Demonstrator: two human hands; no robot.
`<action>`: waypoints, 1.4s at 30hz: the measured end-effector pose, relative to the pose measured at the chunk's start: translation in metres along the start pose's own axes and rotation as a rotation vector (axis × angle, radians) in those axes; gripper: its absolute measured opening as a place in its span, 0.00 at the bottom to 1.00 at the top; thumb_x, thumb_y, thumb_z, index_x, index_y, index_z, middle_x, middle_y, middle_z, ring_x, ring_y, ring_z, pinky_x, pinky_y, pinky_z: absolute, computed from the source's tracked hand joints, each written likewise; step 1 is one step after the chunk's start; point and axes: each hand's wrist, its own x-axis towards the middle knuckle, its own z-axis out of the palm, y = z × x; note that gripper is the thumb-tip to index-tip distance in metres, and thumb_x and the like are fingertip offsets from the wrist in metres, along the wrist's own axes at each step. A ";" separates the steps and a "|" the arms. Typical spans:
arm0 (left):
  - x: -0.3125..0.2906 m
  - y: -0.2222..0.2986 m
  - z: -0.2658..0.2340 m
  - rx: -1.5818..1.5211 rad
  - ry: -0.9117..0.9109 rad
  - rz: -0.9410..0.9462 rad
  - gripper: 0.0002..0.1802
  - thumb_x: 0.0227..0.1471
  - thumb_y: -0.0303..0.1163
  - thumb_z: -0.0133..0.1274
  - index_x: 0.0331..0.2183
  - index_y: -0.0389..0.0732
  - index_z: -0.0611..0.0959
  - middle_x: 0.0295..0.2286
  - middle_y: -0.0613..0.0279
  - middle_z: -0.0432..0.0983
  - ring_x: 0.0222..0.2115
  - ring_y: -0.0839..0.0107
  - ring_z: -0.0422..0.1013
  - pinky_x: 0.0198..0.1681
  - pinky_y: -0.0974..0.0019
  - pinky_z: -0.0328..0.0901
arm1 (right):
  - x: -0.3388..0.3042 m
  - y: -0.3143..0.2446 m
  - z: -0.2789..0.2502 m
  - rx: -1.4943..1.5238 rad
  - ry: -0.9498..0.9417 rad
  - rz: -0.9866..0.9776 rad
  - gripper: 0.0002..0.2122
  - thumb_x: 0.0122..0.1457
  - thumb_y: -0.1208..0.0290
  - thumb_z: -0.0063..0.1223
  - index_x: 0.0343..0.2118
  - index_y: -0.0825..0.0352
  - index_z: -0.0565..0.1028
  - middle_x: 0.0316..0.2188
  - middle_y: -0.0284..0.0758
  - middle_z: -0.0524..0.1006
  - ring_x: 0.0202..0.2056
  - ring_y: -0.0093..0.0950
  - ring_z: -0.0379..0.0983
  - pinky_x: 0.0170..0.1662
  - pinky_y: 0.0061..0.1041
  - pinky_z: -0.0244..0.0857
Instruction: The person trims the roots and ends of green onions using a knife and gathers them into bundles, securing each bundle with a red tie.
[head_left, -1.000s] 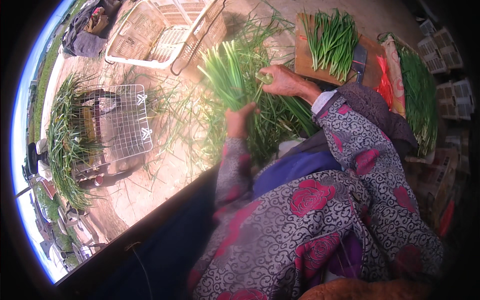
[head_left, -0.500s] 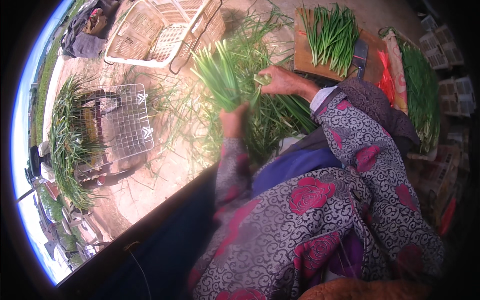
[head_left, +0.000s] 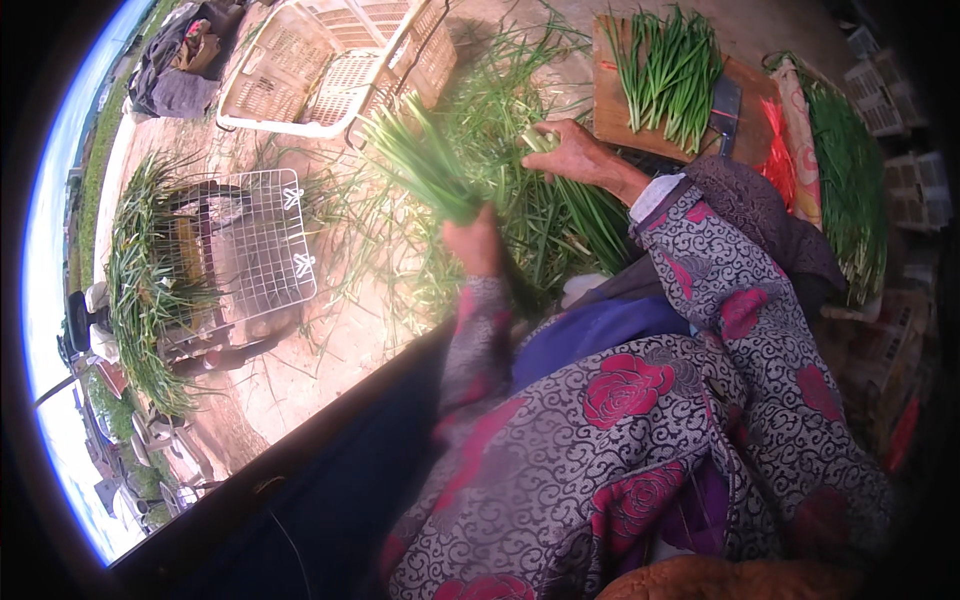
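My left hand [head_left: 474,243] is closed round a bunch of long green chives [head_left: 425,165], whose pale ends point up and to the left; hand and bunch are a little blurred. To its right, my right hand [head_left: 585,158] pinches the short pale stem ends of some chives [head_left: 540,141] between thumb and fingers. Green leaves [head_left: 592,212] trail below that wrist; whether they belong to the pinched stems I cannot tell. A litter of loose leaves and trimmings [head_left: 500,130] spreads beneath and beyond both hands.
A cream plastic crate [head_left: 330,128] stands at the far side. Leaves hang over a white wire rack [head_left: 265,240] at left. Chives [head_left: 665,85] and a dark flat blade [head_left: 725,105] rest on a wooden board [head_left: 612,90], beside red ties [head_left: 775,155] and a larger chive pile [head_left: 845,180].
The bunch in my left hand has tipped further to the left and its top has dropped a little. My right hand has moved slightly away to the right, still pinching the stems.
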 end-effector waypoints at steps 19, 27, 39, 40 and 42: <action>0.003 -0.030 0.004 0.159 -0.064 -0.122 0.08 0.42 0.21 0.58 0.30 0.32 0.80 0.25 0.58 0.77 0.24 0.66 0.74 0.28 0.63 0.68 | -0.093 -0.008 -0.210 0.379 0.966 -0.395 0.13 0.56 0.66 0.61 0.40 0.68 0.80 0.33 0.36 0.82 0.30 0.21 0.78 0.30 0.22 0.72; 0.016 -0.018 -0.008 0.124 -0.219 -0.199 0.16 0.44 0.30 0.66 0.35 0.37 0.78 0.23 0.67 0.74 0.19 0.74 0.67 0.23 0.69 0.62 | -0.032 0.078 -0.206 -0.162 0.711 0.473 0.12 0.48 0.73 0.60 0.36 0.69 0.79 0.26 0.37 0.82 0.29 0.29 0.81 0.34 0.27 0.72; 0.000 0.025 -0.007 -0.291 -0.546 -0.372 0.22 0.56 0.37 0.56 0.48 0.33 0.74 0.39 0.47 0.81 0.26 0.66 0.78 0.20 0.71 0.69 | 0.024 -0.057 -0.038 -0.039 0.377 -0.140 0.23 0.51 0.65 0.66 0.47 0.74 0.75 0.38 0.39 0.79 0.38 0.25 0.75 0.42 0.24 0.69; -0.002 0.025 -0.004 -0.323 -0.574 -0.387 0.23 0.56 0.37 0.56 0.48 0.34 0.74 0.40 0.47 0.80 0.26 0.66 0.78 0.20 0.71 0.69 | 0.031 -0.051 -0.039 -0.042 0.418 -0.182 0.25 0.50 0.66 0.66 0.49 0.76 0.74 0.39 0.41 0.79 0.38 0.25 0.75 0.42 0.24 0.69; -0.005 0.031 -0.013 -0.338 -0.537 -0.428 0.22 0.56 0.36 0.56 0.48 0.33 0.74 0.40 0.46 0.80 0.24 0.66 0.78 0.19 0.71 0.68 | 0.024 -0.077 -0.037 0.080 0.162 -0.088 0.34 0.49 0.67 0.67 0.55 0.83 0.67 0.40 0.46 0.78 0.37 0.28 0.76 0.39 0.25 0.71</action>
